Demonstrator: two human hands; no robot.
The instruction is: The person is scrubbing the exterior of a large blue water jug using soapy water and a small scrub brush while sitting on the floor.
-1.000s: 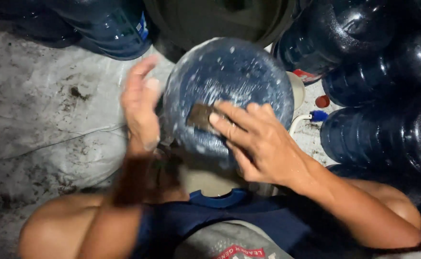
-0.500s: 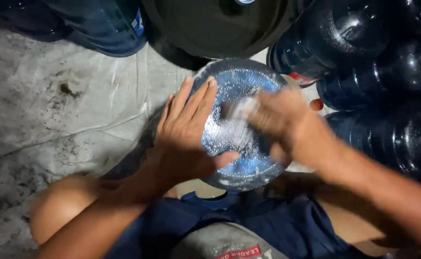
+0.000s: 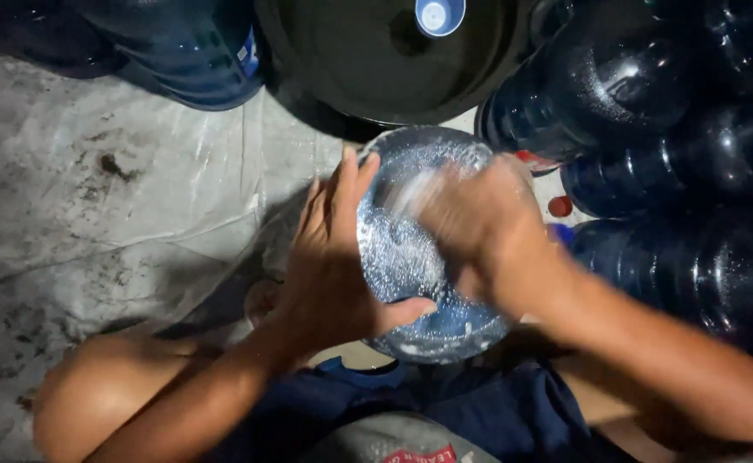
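Soapy blue water jug (image 3: 411, 257) lies between the knees, braced by the left hand (image 3: 333, 257), fingers spread, thumb hooked underneath. Blurred right hand (image 3: 479, 227) presses its base; its grip is unclear. Beyond, a black basin (image 3: 376, 60) and stacked jugs (image 3: 651, 129).

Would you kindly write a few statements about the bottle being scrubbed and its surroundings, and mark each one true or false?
1. The left hand is pressed flat against the soapy base of the blue water bottle. True.
2. The right hand is sharp and motionless. False: it is motion-blurred over the base.
3. More dark blue water bottles are stacked on the right. True.
4. A small blue cap lies on the grey floor at left. False: it sits in the dark round tub at top.
5. The person's bare knee shows at lower left. True.
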